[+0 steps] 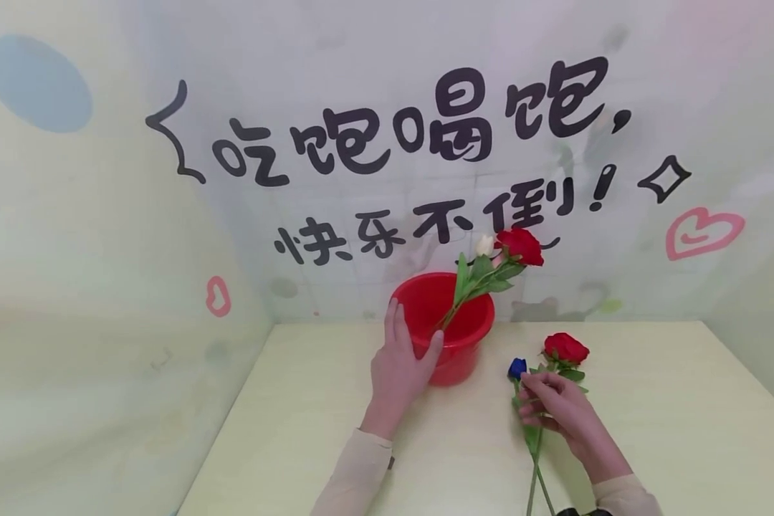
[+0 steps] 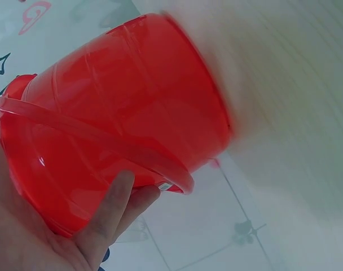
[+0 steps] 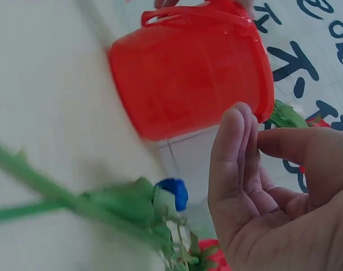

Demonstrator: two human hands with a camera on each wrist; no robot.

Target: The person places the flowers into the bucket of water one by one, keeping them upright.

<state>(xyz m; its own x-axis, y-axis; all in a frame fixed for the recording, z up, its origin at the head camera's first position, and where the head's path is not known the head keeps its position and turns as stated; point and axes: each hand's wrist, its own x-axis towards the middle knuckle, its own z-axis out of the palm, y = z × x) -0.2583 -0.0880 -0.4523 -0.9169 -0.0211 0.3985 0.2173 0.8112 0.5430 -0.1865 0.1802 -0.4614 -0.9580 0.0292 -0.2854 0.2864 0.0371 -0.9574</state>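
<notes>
A red plastic bucket stands on the table, its handle hanging along its side. My left hand holds it near the rim, fingers along the left side and thumb at the front. A red rose and a white rosebud lean out of the bucket to the right. My right hand hovers over another red rose and a blue rosebud, which lie on the table with crossed stems. In the right wrist view its fingers bend loosely toward the thumb, holding nothing.
A pale wooden table carries everything. Behind it hangs a light printed backdrop with black lettering, and similar sheets close off both sides. The bucket stands near the table's back edge.
</notes>
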